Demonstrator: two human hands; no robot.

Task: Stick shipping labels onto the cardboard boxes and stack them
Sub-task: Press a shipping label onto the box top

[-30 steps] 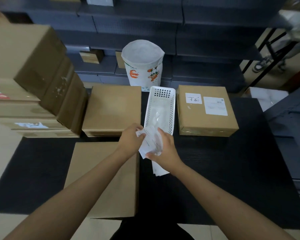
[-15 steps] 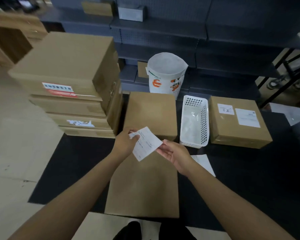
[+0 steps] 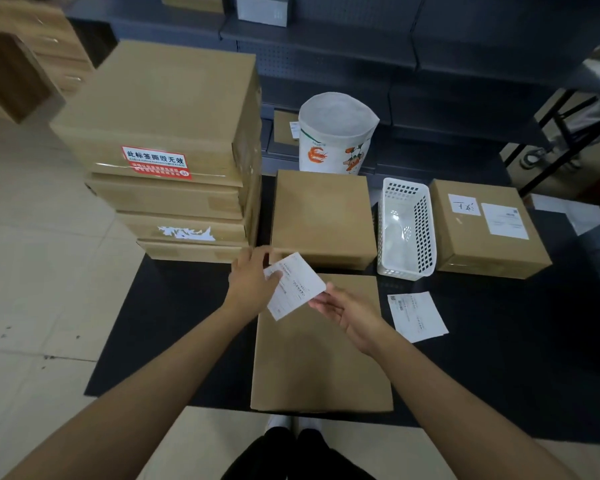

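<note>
Since earlier, basket now right of my hands. Left hand [image 3: 253,282] and right hand [image 3: 347,306] pinch opposite edges of shipping label [image 3: 293,285], held over plain cardboard box [image 3: 321,351] beneath them.

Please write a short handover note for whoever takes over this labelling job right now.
Hands: left hand pinches one end of a label; the right hand fingers hold its other edge, above the near plain box.
Where things are: a second plain box lies behind it, a white basket beside that, a labelled box at far right. Another paper slip lies on the black mat. A stack of four boxes stands at left.
Done: the far right box carries labels.
Left: stick this label on, label the second plain box, stack them.
</note>
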